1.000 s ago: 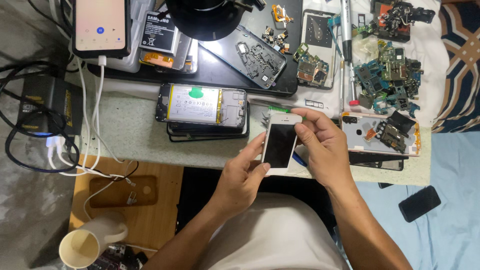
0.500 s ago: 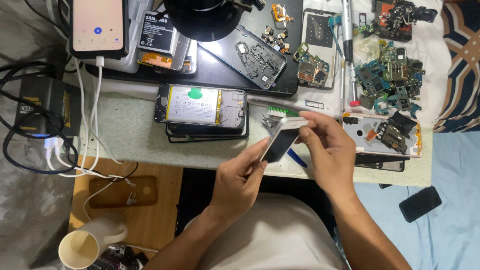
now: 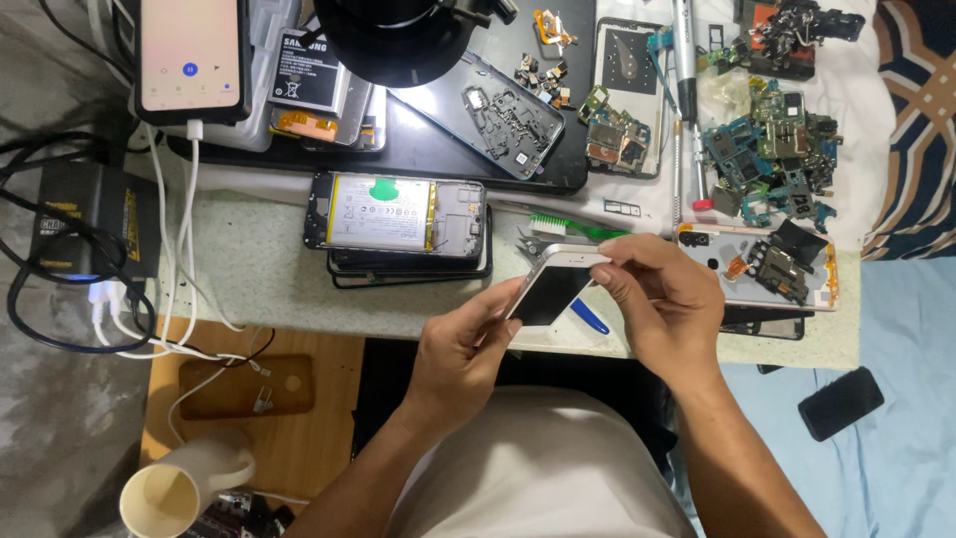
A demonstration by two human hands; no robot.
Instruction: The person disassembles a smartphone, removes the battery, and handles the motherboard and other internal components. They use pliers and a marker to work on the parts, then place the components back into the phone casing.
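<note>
Workbench: a pale speckled table top spans the scene, crowded along its far edge with phone parts.
Black mat: a dark rectangular work mat lies at the far middle, carrying a stripped phone frame.
Circuit boards: a heap of blue and green phone boards sits far right on white cloth.
Opened phone: a black handset with its back off, showing a silver battery with a green sticker, lies just left of the hands, on top of other flat black parts.
Charging phone: a lit smartphone with a pale pink screen rests far left, a white cable running from its near end.
Held phone: a white slim smartphone with a dark screen is tilted on edge above the table's near edge, between both hands.
Left hand: the left hand grips the phone's near-left end, thumb on the edge.
Right hand: the right hand pinches the phone's far-right end with its fingertips.
Cup: a cream paper cup sits near left, below the table.
Brush: a green-handled toothbrush lies just beyond the held phone.
</note>
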